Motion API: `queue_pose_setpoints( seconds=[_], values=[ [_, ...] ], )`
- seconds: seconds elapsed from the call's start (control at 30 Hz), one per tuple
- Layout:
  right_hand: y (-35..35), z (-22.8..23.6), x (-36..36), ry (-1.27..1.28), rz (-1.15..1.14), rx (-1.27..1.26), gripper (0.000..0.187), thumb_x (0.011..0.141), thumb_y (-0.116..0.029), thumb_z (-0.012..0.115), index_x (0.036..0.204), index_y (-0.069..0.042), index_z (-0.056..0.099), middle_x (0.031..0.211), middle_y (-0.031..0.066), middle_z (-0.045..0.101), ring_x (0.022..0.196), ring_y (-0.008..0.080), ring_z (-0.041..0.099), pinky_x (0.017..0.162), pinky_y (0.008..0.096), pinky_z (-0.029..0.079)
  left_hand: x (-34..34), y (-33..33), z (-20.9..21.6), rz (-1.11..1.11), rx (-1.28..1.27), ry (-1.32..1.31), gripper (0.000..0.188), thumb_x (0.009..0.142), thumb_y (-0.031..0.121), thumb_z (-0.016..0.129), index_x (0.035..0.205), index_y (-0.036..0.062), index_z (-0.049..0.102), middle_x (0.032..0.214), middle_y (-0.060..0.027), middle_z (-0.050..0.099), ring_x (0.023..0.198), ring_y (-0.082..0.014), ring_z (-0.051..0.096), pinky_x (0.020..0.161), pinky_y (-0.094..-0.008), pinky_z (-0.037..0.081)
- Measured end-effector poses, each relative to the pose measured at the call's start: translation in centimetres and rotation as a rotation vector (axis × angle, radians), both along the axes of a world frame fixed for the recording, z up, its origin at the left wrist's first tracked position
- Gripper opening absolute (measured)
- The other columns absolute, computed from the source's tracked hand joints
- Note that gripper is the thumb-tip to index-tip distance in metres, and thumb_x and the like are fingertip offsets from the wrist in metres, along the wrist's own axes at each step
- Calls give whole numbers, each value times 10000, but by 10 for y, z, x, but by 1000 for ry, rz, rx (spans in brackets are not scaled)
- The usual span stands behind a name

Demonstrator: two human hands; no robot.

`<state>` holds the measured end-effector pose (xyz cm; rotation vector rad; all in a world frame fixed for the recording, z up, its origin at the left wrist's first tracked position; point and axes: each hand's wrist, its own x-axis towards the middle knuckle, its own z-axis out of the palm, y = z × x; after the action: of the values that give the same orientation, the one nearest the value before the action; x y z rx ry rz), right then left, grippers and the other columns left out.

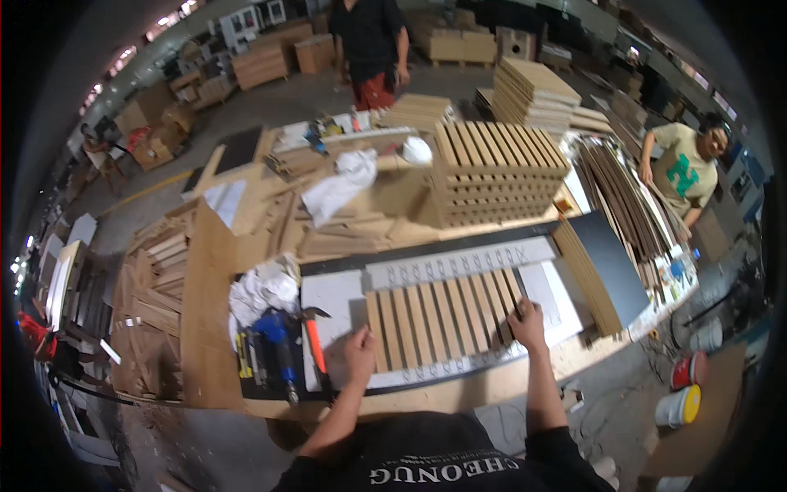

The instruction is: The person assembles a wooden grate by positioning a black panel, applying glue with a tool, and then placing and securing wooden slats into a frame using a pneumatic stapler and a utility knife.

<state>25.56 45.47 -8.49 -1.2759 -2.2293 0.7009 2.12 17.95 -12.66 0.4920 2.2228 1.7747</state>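
Note:
In front of me a slatted wooden panel (420,320) lies flat, its pale slats running away from me with dark gaps between. My left hand (359,354) is closed on the panel's left edge, near its front corner. The opposite edge is gripped by my right hand (527,325), fingers curled over it. A white strip with drawn marks (459,262) runs along the panel's far side, and part of a similar one shows under its near side. Left of my left hand lie a claw hammer with an orange handle (314,340) and a blue power drill (279,340).
Behind the panel rises a stack of slatted panels (500,184). Crumpled white wrapping (266,291) lies beside the drill. A bin of wood offcuts (156,303) stands left; dark boards (602,262) and long brown strips (619,189) lie right. Two people stand beyond the bench, far and right.

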Motion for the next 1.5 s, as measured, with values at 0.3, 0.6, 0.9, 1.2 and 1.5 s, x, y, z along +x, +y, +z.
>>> queue_pose_setpoints(
  seconds=[0.3, 0.6, 0.9, 1.2, 1.5],
  values=[
    [-130, 44, -108, -253, 691, 57, 767, 748, -421, 650, 1342, -48, 342, 1390, 154, 348, 1292, 363, 308, 1047, 561, 206, -30, -11, -14, -90, 138, -494, 423, 900, 324, 570, 1091, -52, 594, 1016, -57, 620, 929, -125, 529, 868, -267, 396],
    [-178, 27, -119, -287, 774, 239, 828, 722, -547, 626, 1397, -183, 313, 1463, 129, 236, 1348, 396, 185, 1013, 615, 231, -20, -4, 8, -83, 227, -670, 329, 895, 262, 574, 1075, -14, 592, 1008, -52, 627, 882, -125, 579, 817, -269, 445],
    [-177, 28, -118, -274, 772, 253, 855, 704, -589, 621, 1391, -179, 320, 1457, 126, 251, 1345, 382, 200, 1006, 626, 220, -19, -3, 2, -72, 266, -639, 316, 880, 232, 594, 1076, -17, 596, 986, -58, 627, 870, -134, 582, 800, -265, 453],
    [-165, 23, -103, -245, 678, 282, 816, 750, -672, 491, 1369, -156, 363, 1439, 125, 302, 1330, 354, 257, 1010, 614, 215, -18, -5, 4, -92, 128, -439, 338, 901, 240, 569, 1081, -45, 593, 977, -63, 625, 867, -130, 561, 796, -252, 438],
    [-152, 18, -90, -124, 726, 113, 823, 771, -618, 513, 1394, -120, 313, 1454, 136, 273, 1341, 369, 225, 1048, 582, 175, -10, 13, 12, -109, 55, -242, 295, 903, 222, 553, 1055, -30, 561, 888, -61, 602, 816, -141, 534, 763, -278, 427]
  ],
)
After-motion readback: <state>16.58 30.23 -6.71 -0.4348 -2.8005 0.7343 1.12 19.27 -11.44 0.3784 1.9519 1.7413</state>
